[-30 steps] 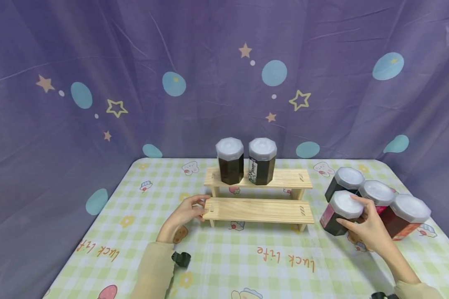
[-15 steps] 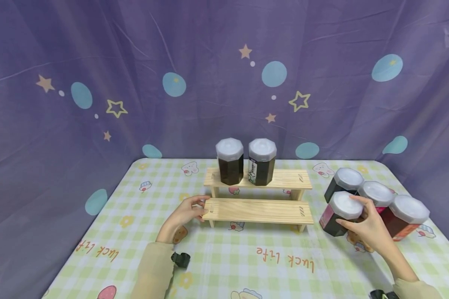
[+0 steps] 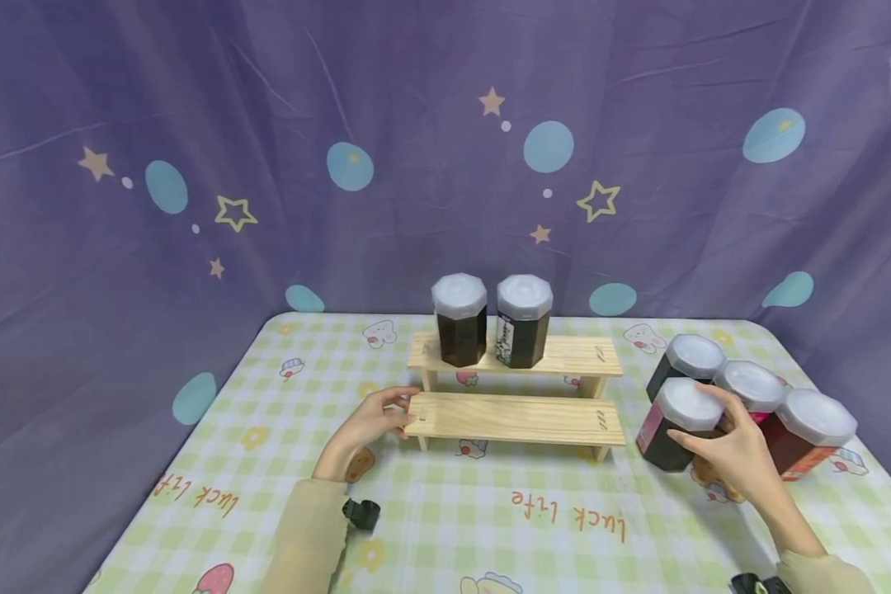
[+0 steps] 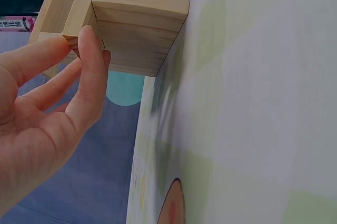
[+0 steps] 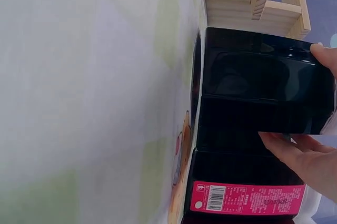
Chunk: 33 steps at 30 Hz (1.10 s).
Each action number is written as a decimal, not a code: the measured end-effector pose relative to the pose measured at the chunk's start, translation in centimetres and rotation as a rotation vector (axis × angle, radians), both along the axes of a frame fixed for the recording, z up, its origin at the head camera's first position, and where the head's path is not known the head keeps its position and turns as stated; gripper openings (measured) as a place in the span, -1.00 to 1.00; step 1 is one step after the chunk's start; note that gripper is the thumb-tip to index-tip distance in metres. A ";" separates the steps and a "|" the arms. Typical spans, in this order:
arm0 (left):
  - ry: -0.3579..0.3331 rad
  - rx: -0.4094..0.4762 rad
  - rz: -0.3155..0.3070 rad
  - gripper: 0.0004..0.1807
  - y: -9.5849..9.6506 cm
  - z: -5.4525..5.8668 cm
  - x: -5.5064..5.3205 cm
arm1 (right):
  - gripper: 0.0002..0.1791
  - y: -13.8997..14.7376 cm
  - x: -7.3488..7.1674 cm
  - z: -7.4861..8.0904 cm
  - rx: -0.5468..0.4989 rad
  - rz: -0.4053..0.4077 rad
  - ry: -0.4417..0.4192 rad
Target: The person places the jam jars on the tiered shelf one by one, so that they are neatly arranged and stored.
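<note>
My left hand pinches the left end of the lower board of a two-tier wooden shelf; in the left wrist view its fingertips meet at the board's corner. On the right, my right hand grips a dark octagonal jar with a frosted white lid and a pink label. Thumb and fingers lie on opposite sides near its lid. The right wrist view has this jar's dark wall upright, close over the tablecloth. Two similar dark jars, a left one and a right one, stand on the upper board.
Beside the held jar stand a dark jar, a pink-labelled jar partly hidden by my right hand, and a reddish jar with an orange label. A checked tablecloth covers the table. Behind it hangs a purple curtain.
</note>
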<state>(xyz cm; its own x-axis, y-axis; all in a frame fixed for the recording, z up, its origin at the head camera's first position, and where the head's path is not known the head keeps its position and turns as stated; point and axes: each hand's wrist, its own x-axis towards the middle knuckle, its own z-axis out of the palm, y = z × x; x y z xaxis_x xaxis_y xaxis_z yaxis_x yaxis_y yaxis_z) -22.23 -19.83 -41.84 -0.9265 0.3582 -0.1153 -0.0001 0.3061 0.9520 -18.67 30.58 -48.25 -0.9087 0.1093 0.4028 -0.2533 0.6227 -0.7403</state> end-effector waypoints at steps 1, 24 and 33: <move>0.000 0.001 -0.003 -0.48 0.1 0.3 0.1 | -0.11 0.2 -0.2 -0.3 0.017 -0.026 0.006; 0.009 -0.012 0.001 -0.48 0.3 1.0 0.6 | -0.08 1.6 -4.0 -1.0 0.044 -0.139 0.043; 0.010 -0.022 0.005 -0.48 0.4 1.2 0.7 | -0.08 -0.7 -3.2 3.4 -0.022 -0.052 0.080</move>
